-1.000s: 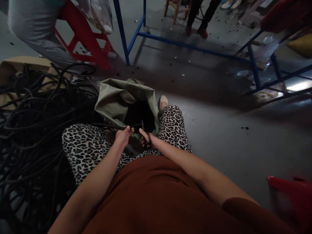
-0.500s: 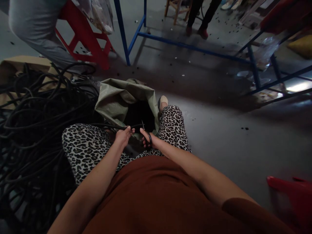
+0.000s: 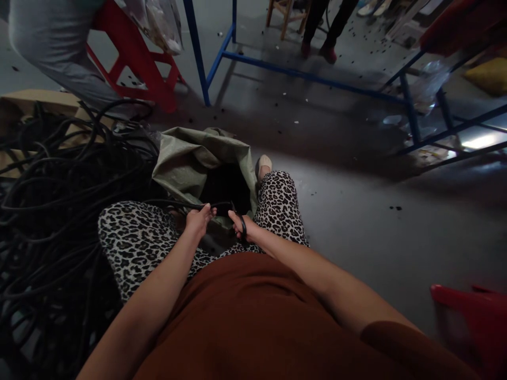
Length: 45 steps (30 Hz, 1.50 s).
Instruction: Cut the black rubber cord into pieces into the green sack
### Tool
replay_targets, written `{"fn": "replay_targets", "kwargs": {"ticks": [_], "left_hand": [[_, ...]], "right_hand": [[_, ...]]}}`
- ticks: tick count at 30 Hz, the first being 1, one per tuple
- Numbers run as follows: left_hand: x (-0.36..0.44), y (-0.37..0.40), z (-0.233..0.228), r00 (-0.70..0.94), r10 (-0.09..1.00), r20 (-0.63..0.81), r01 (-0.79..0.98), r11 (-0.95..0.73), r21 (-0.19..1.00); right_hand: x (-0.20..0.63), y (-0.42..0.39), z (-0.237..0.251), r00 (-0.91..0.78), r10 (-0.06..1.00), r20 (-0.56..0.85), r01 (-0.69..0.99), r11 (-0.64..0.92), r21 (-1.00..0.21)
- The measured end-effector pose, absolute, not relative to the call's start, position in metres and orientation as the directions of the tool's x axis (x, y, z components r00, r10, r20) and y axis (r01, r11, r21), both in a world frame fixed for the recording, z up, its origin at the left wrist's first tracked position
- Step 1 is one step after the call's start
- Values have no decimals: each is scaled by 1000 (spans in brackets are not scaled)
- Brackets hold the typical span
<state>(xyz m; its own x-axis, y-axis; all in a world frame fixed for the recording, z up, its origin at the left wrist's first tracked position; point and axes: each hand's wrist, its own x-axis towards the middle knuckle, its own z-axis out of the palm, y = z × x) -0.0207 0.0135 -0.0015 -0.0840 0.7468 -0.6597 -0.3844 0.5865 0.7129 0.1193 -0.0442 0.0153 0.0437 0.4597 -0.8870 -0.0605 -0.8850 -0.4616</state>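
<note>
Gripped in the left hand is a black cable, pinched over the lap and led from the big tangle of cables at the left. Behind the hands a green sack is stood open between the knees. Black scissors are held closed-fisted in the right hand, blades at the cable's end.

The scissors were mostly hidden inside the right hand, blades too dark to make out. The far person's legs were cut off at the top edge. The sack's inside was black.
</note>
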Motion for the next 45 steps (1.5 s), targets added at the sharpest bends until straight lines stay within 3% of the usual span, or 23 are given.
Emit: {"fn": "replay_targets", "kwargs": {"ticks": [13, 45], "left_hand": [[-18, 14, 4, -105, 762, -639, -449, 537, 714], [-13, 3, 3, -82, 774, -628, -452, 533, 716]], "right_hand": [[116, -47, 19, -89, 463, -882, 74, -880, -470], [113, -44, 14, -107, 459, -882, 19, -886, -464]]}}
